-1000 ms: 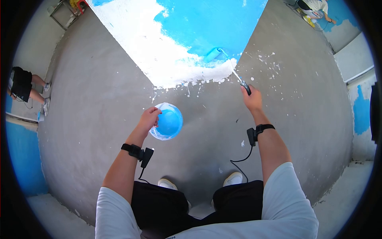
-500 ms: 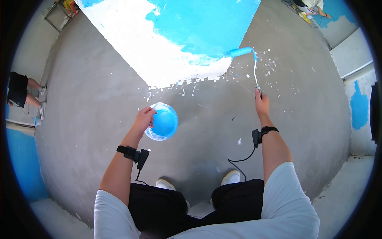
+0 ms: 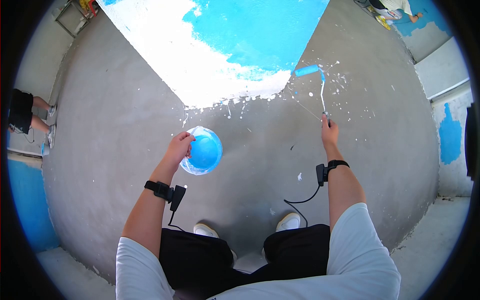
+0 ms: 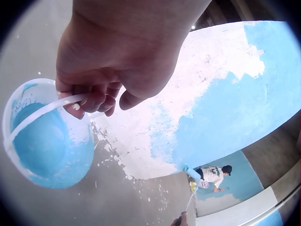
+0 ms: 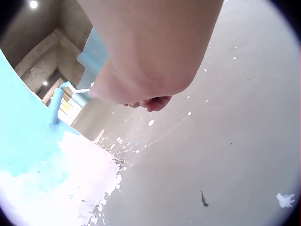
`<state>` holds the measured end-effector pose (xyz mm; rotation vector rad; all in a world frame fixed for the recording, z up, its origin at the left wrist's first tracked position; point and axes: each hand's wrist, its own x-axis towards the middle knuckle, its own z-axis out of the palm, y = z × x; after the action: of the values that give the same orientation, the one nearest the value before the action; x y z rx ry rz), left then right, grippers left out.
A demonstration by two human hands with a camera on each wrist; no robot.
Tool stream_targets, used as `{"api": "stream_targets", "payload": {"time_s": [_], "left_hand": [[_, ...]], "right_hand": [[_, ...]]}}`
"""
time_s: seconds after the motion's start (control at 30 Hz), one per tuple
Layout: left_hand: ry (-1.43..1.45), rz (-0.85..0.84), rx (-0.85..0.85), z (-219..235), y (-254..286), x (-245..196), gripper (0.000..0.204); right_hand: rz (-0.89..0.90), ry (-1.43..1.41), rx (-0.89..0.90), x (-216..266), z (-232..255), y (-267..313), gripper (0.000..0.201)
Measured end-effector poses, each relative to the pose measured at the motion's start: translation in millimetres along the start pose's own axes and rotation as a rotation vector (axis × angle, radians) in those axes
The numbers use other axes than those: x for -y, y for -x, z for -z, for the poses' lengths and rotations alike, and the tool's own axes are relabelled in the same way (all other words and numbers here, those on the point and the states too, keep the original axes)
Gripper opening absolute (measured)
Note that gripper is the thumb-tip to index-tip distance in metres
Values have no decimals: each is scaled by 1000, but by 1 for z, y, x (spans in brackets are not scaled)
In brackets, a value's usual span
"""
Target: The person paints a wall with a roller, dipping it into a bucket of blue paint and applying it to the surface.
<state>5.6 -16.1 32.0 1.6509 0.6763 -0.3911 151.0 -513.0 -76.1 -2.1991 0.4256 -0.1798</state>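
Observation:
In the head view my left hand (image 3: 180, 148) holds up a white plastic bucket (image 4: 87, 117) by its thin bail handle (image 4: 42, 111), the fingers curled round the strip. Blue paint (image 3: 205, 151) fills the bottom of the bucket and smears its inner wall. Out to the right, my right hand (image 3: 329, 132) grips the dark handle of a paint roller (image 3: 306, 70). The roller's sleeve is coated blue and sits at the right edge of a pillar (image 3: 165, 45). That pillar's face is partly blue, with white along its left side and bottom. In the right wrist view my wrist hides most of the grip.
White paint splatters (image 3: 311, 94) dot the grey floor (image 3: 120, 150) around the pillar's base. A person (image 3: 392, 10) crouches by a half-blue wall at the far right. Another person's legs (image 3: 42, 112) stand at the left wall. A metal frame (image 3: 72, 19) stands at the back left.
The roller has gone rightward from the pillar's face to its right edge, my right hand moving along with it. The bucket stays in my left hand, shifted slightly left in view.

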Motion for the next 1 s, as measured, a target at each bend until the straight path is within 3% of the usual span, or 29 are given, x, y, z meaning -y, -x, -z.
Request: {"api": "stream_targets", "payload": {"time_s": [0.2, 0.4, 0.63, 0.83, 1.0], "left_hand": [[2, -2, -1, 1, -2, 3, 12], [4, -10, 4, 2, -2, 4, 14], [0, -10, 0, -1, 0, 0, 12], [16, 4, 1, 0, -1, 1, 11], [5, 1, -12, 0, -1, 1, 11]], "right_hand": [[-55, -405, 71, 32, -8, -6, 50], [-145, -517, 158, 25, -10, -1, 50], [-179, -416, 232, 13, 2, 5, 50], [-100, -444, 213, 43, -6, 7, 51], [-207, -349, 203, 21, -15, 5, 52]]}}
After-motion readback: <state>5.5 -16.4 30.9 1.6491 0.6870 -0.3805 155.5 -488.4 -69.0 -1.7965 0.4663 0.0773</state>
